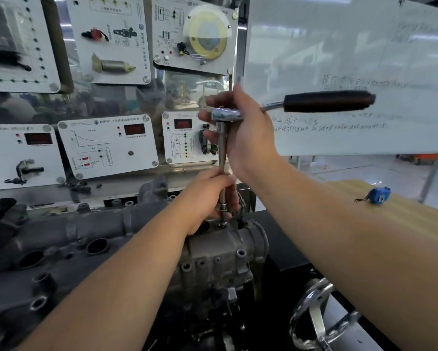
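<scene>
Two bare forearms reached out over a shiny metal wheel low at the right. Past them sat the grey engine. The work was on top of it, near its right end.

A long silver bar stood straight up from what looked like a bolt there. The left hand was down low. Its fingers were wrapped round the bar just above the bolt. The right hand was up high, and its fingers were curled over the head of the wrench, where the bar joined it. The black handle stuck out to the right with no hand on it.

To me this looked like the step of turning the bolt. I could not tell if it was going tighter or looser. Next, I think, the right hand would need to move out to the handle and swing it round. The left hand would need to hold the bar upright so its tip did not slip off.

The wrench was shiny and hard, with a dark grip. Behind it hung white panels with little red screens, and a whiteboard. A small blue thing lay near the back edge of the wooden desk, well apart from the work.
</scene>
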Demonstrator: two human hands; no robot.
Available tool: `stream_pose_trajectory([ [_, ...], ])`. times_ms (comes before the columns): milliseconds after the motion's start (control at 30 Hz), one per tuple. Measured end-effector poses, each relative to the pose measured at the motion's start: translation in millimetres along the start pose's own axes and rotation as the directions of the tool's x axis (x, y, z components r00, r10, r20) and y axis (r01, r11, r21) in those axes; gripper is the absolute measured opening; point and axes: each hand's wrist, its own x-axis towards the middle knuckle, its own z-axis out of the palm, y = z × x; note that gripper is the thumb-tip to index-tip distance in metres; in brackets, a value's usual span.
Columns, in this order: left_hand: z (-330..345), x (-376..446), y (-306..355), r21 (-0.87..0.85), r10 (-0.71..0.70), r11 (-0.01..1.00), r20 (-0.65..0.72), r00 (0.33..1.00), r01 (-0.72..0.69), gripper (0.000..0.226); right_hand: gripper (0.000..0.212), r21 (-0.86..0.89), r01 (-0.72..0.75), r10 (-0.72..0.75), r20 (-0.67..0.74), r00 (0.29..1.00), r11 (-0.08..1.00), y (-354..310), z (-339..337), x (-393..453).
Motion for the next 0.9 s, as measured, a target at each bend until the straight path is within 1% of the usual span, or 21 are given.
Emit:
stream_pose_trajectory([
  [33, 1, -1, 0, 0.012, 0.007, 1.0, 0.004, 1.0, -0.007, 0.016, 0.046, 0.134, -0.121, 0.118, 0.028, 0.993, 0.984, -2, 1, 2],
  [67, 1, -2, 0, 0.027, 0.014, 1.0, 0.004, 1.0, -0.014, 0.017, 0.045, 0.196, -0.221, 0.214, 0.053, 0.975, 0.955, -5, 1, 4],
  [133, 2, -3, 0, 0.064, 0.026, 0.998, 0.001, 1.0, -0.026, 0.018, 0.038, 0.217, -0.341, 0.336, 0.061, 0.94, 0.915, -10, 1, 6],
  [200, 2, -4, 1, 0.091, 0.035, 0.995, 0.013, 0.999, -0.036, 0.02, 0.035, 0.209, -0.396, 0.397, 0.037, 0.917, 0.894, -14, -2, 11],
  [233, 2, -4, 2, 0.096, 0.038, 0.995, 0.022, 0.999, -0.04, 0.022, 0.037, 0.192, -0.421, 0.423, 0.031, 0.906, 0.887, -16, -5, 14],
  [267, 2, -5, 2, 0.1, 0.043, 0.994, 0.029, 0.999, -0.046, 0.023, 0.042, 0.142, -0.451, 0.452, 0.027, 0.892, 0.881, -19, -8, 18],
  [333, 2, -6, 2, 0.12, 0.056, 0.991, 0.036, 0.998, -0.06, 0.025, 0.049, -0.028, -0.519, 0.519, 0.011, 0.855, 0.854, -27, -12, 27],
  [367, 2, -6, 2, 0.146, 0.065, 0.987, 0.034, 0.997, -0.069, 0.026, 0.046, -0.127, -0.549, 0.552, -0.01, 0.834, 0.826, -32, -12, 32],
  [433, 2, -7, 1, 0.23, 0.094, 0.968, 0.028, 0.995, -0.098, 0.03, 0.027, -0.34, -0.579, 0.602, -0.046, 0.797, 0.741, -44, -9, 39],
  [467, 2, -8, 0, 0.27, 0.11, 0.956, 0.032, 0.993, -0.115, 0.031, 0.019, -0.459, -0.57, 0.617, -0.059, 0.785, 0.682, -51, -7, 41],
  [533, 3, -9, 0, 0.332, 0.136, 0.932, 0.056, 0.989, -0.147, 0.033, 0.01, -0.71, -0.487, 0.627, -0.083, 0.775, 0.508, -67, -1, 44],
  [567, 4, -9, 0, 0.367, 0.144, 0.916, 0.07, 0.987, -0.16, 0.034, 0.01, -0.835, -0.389, 0.613, -0.081, 0.786, 0.389, -73, 3, 44],
  [600, 5, -9, 0, 0.401, 0.147, 0.901, 0.079, 0.986, -0.167, 0.034, 0.012, -0.936, -0.246, 0.578, -0.058, 0.814, 0.252, -78, 7, 43],
  [633, 5, -9, -1, 0.426, 0.145, 0.889, 0.082, 0.986, -0.167, 0.033, 0.014, -0.992, -0.07, 0.528, -0.005, 0.849, 0.103, -80, 11, 42],
  [667, 6, -8, -1, 0.439, 0.144, 0.884, 0.075, 0.987, -0.162, 0.032, 0.015, -0.993, 0.114, 0.464, 0.081, 0.882, -0.043, -79, 15, 39],
  [700, 5, -7, -1, 0.435, 0.143, 0.887, 0.061, 0.988, -0.155, 0.031, 0.016, -0.945, 0.275, 0.386, 0.191, 0.903, -0.175, -74, 17, 35],
  [733, 5, -6, 0, 0.412, 0.142, 0.899, 0.045, 0.989, -0.148, 0.03, 0.016, -0.889, 0.383, 0.307, 0.302, 0.903, -0.253, -68, 17, 31],
  [767, 4, -5, 0, 0.38, 0.145, 0.914, 0.031, 0.989, -0.145, 0.029, 0.017, -0.854, 0.453, 0.231, 0.401, 0.886, -0.255, -60, 14, 27],
  [800, 4, -5, 0, 0.347, 0.152, 0.926, 0.02, 0.988, -0.149, 0.03, 0.023, -0.832, 0.516, 0.136, 0.498, 0.856, -0.203, -53, 10, 21],
  [867, 3, -5, 1, 0.276, 0.164, 0.948, 0.005, 0.987, -0.159, 0.029, 0.031, -0.762, 0.647, -0.14, 0.644, 0.752, -0.03, -38, 0, 11],
  [900, 3, -5, 1, 0.237, 0.165, 0.958, -0.002, 0.986, -0.16, 0.028, 0.029, -0.713, 0.696, -0.274, 0.655, 0.704, 0.085, -30, -5, 8],
])
